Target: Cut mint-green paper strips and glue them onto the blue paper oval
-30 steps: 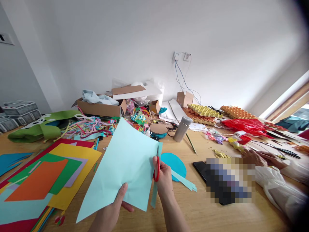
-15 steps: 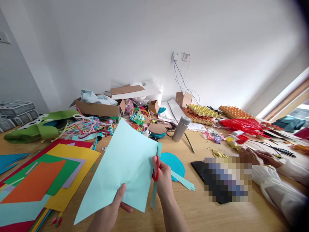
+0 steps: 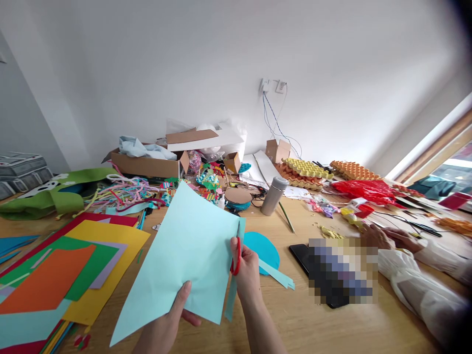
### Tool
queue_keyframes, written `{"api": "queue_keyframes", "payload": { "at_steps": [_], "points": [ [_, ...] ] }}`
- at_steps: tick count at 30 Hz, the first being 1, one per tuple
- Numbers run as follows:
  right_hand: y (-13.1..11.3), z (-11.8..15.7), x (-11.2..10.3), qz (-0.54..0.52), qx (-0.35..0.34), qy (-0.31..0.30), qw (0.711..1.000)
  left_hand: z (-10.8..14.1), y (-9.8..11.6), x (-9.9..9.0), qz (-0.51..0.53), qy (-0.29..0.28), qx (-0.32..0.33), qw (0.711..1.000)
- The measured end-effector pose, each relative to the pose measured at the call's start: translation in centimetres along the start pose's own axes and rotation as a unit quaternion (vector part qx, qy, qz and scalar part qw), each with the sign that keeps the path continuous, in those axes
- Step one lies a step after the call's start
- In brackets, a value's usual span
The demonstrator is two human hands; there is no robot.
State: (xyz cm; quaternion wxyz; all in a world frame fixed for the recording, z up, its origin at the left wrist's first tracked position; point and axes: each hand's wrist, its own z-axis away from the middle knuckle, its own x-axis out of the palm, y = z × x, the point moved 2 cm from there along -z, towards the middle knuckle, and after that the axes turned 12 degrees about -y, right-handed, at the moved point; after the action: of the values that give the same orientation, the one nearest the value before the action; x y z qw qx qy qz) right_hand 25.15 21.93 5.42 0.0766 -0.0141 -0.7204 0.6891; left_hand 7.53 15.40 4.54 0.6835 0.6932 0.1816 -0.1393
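Observation:
My left hand (image 3: 176, 314) pinches the lower edge of a light blue sheet of paper (image 3: 184, 246), thumb on top and fingers underneath. The sheet is held up off the table and bends a little. In my right hand (image 3: 246, 275) are red-handled scissors (image 3: 238, 255), their blades at the sheet's right edge near the top. A narrow strip (image 3: 230, 300) of the same paper hangs down beside that edge, partly hidden by my right hand. Behind the hand, a blue paper circle (image 3: 260, 250) lies on the table with cut light blue strips (image 3: 280, 276) partly over it.
Coloured paper sheets (image 3: 138, 241) lie at left. Pipe cleaners (image 3: 121, 191), a cardboard box (image 3: 147, 163) and a grey flask (image 3: 275, 196) stand or lie behind. At right are a dark phone (image 3: 300, 253), egg trays (image 3: 308, 168) and another person's hands (image 3: 379, 236).
The view has shifted slightly, so the table things appear a little further left. Both hands keep their hold on the paper and scissors; the scissors look about the same against the edge.

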Motion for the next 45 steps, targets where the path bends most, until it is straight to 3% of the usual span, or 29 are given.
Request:
{"api": "queue_keyframes", "payload": {
  "at_steps": [4,17,38,45],
  "points": [
    [-0.1,-0.1,-0.1,-0.002,0.015,0.003,1.0,0.1,0.4,0.0,0.013,0.012,-0.002,1.0],
    [0.0,-0.2,-0.4,-0.021,0.027,0.015,0.999,0.0,0.0,-0.2,-0.043,-0.032,-0.013,0.998],
    [-0.8,-0.2,-1.0,0.019,0.02,0.015,1.0,-0.4,-0.7,-0.2,0.02,-0.049,-0.028,0.998],
    [-0.5,-0.3,-1.1,-0.007,0.016,0.017,1.0,-0.3,0.0,-0.5,0.008,-0.034,-0.02,0.999]
  ]
}}
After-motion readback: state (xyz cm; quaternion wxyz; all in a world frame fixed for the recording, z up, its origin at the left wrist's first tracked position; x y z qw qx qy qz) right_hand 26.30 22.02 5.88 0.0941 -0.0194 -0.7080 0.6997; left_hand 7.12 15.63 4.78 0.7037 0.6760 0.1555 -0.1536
